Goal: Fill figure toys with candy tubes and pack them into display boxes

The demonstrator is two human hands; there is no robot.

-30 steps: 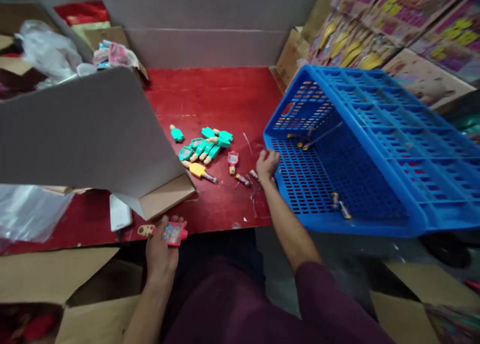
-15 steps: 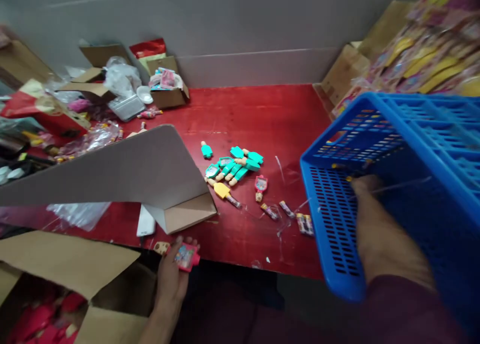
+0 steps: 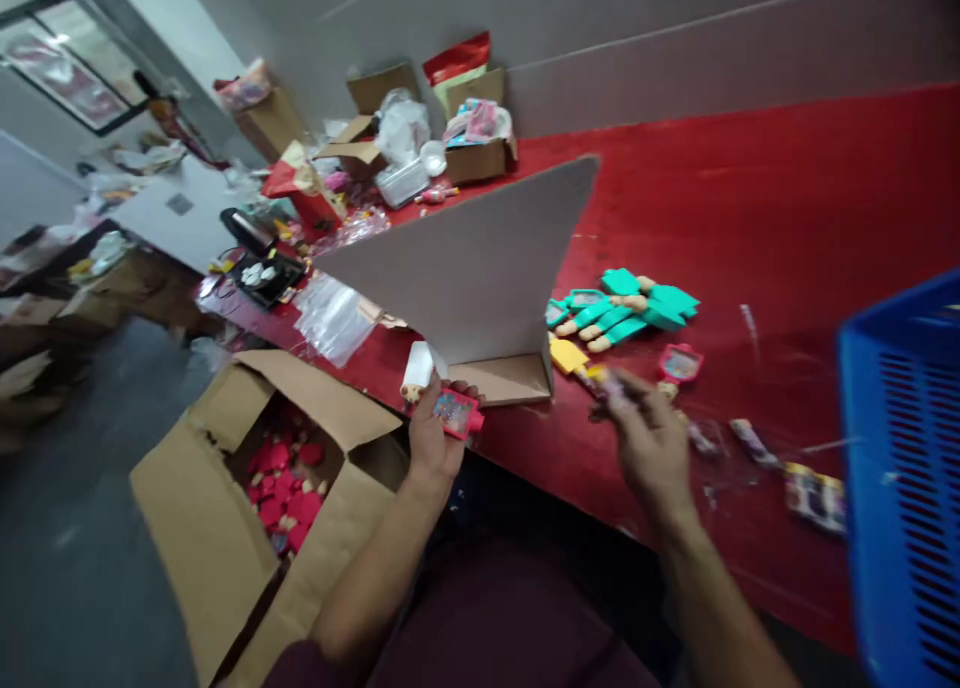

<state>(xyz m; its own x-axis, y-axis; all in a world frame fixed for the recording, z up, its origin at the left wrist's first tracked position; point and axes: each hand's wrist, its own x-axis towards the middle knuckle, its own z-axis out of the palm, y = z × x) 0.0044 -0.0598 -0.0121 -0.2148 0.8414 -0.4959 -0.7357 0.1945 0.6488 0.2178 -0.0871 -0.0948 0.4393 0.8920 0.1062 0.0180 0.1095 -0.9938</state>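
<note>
My left hand (image 3: 431, 443) is closed around a red toy (image 3: 456, 413) with a clear window and a tan animal-like head, above the table's front edge. In my right hand (image 3: 656, 453) a small candy tube (image 3: 613, 388) with a yellow end is pinched, slightly blurred. Beyond that hand lie a yellow toy (image 3: 566, 356), a pile of teal toys (image 3: 630, 313) with tan ends and another red toy (image 3: 680, 363). Several filled tubes (image 3: 752, 442) are on the table to the right.
An open cardboard box (image 3: 199, 528) of red toys (image 3: 289, 483) stands at lower left. A bent cardboard piece (image 3: 487, 278) rises from the red table (image 3: 772, 198). On the right is a blue basket (image 3: 870, 468). Boxes and bags line the back left.
My right hand has come out of the blue basket and moved left, now with a candy tube. My left hand still holds the red toy. The view has turned left.
</note>
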